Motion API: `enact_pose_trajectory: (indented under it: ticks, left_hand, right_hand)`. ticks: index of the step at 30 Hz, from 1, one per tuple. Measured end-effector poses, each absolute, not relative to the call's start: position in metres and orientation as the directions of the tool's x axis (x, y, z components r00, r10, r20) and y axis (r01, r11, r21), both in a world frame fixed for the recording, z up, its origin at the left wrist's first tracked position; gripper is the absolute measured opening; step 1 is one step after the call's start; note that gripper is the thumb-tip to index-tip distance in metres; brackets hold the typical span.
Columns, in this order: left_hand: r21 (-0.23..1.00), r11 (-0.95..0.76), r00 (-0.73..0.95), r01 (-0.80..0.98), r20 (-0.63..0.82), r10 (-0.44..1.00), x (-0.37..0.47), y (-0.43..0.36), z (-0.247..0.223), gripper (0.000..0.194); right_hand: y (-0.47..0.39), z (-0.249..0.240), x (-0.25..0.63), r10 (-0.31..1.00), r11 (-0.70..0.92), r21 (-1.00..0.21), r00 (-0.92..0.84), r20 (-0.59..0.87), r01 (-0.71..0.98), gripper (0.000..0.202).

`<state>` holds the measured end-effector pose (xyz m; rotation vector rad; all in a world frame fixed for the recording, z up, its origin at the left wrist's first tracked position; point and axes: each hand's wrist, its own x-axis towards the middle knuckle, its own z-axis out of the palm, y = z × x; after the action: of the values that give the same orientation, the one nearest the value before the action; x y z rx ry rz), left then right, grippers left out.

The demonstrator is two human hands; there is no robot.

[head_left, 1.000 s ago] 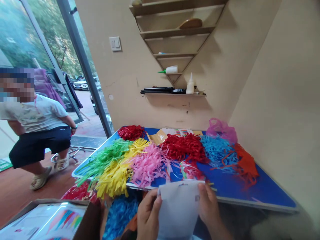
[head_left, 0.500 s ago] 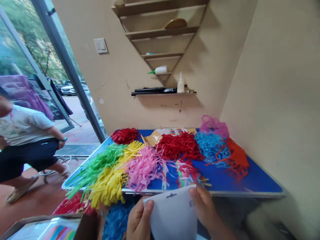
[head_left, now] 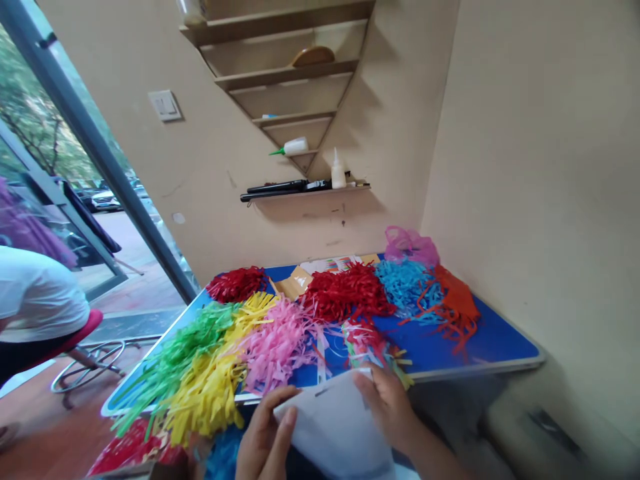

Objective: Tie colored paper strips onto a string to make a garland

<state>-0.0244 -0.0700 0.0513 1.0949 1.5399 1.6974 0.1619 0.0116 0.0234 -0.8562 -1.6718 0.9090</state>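
Note:
Between my two hands is a sheet of white paper (head_left: 337,427) with faint dark marks, held over the table's front edge. My left hand (head_left: 267,433) grips its left corner, thumb on top. On the upper right corner, my right hand (head_left: 387,403) closes with its thumb over the paper. Just beyond the sheet lies a bundle of mixed-colour paper strips (head_left: 367,340). Nearby on the blue table (head_left: 420,347) are piles of pink strips (head_left: 280,343), yellow strips (head_left: 210,387) and green strips (head_left: 185,347).
Red strips (head_left: 345,290), light-blue strips (head_left: 407,287), orange strips (head_left: 457,310) and a pink plastic bag (head_left: 413,245) lie farther back. Wall shelves (head_left: 290,77) hang above. At left, a person in a white shirt (head_left: 40,293) sits on a red stool (head_left: 90,327).
The view has swung right, so the table appears farther left. The paper has tilted in my hands. The person at left has gone from standing bent over to sitting on the stool.

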Motion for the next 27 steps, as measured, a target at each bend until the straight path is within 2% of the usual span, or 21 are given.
enact_pose_trajectory:
  ticks: [3,7,10,12,14,16,20,23,27]
  left_hand:
    - [0.988,-0.09,-0.41,0.128,0.135,0.902,-0.03,-0.068,0.055,0.04]
    - [0.983,-0.134,-0.408,0.126,0.174,0.896,-0.038,-0.068,0.048,0.039]
    - [0.931,-0.144,-0.312,0.336,0.254,0.915,-0.046,-0.071,0.049,0.031]
    - [0.828,-0.191,-0.145,0.527,0.309,0.94,-0.051,-0.074,0.055,0.023]
    - [0.729,-0.273,0.025,0.628,0.332,0.943,-0.052,-0.076,0.062,0.019]
    - [0.694,-0.3,0.073,0.655,0.337,0.939,-0.049,-0.075,0.066,0.019]
    - [0.689,-0.284,0.041,0.667,0.347,0.937,-0.041,-0.069,0.066,0.025]
    - [0.687,-0.285,0.103,0.668,0.294,0.95,-0.038,-0.062,0.063,0.025]
    - [0.735,-0.254,0.113,0.628,0.236,0.965,-0.041,-0.056,0.055,0.036]
  right_hand:
    - [0.009,0.026,0.162,0.842,0.511,-0.844,-0.289,0.455,0.16,0.043]
    - [0.014,0.027,0.163,0.821,0.379,-0.925,-0.452,0.35,-0.028,0.052]
    - [0.016,0.029,0.165,0.805,0.367,-0.93,-0.494,0.328,-0.019,0.057]
    - [0.013,0.031,0.168,0.806,0.457,-0.885,-0.462,0.369,0.089,0.055]
    - [0.01,0.033,0.169,0.796,0.514,-0.84,-0.46,0.393,0.174,0.054]
    - [0.009,0.034,0.168,0.797,0.509,-0.838,-0.476,0.371,0.198,0.056]
    - [0.015,0.033,0.164,0.828,0.431,-0.883,-0.47,0.305,0.186,0.058]
    - [0.019,0.032,0.161,0.832,0.403,-0.896,-0.482,0.274,0.186,0.057]
    - [0.026,0.031,0.16,0.807,0.294,-0.95,-0.56,0.185,0.11,0.06]
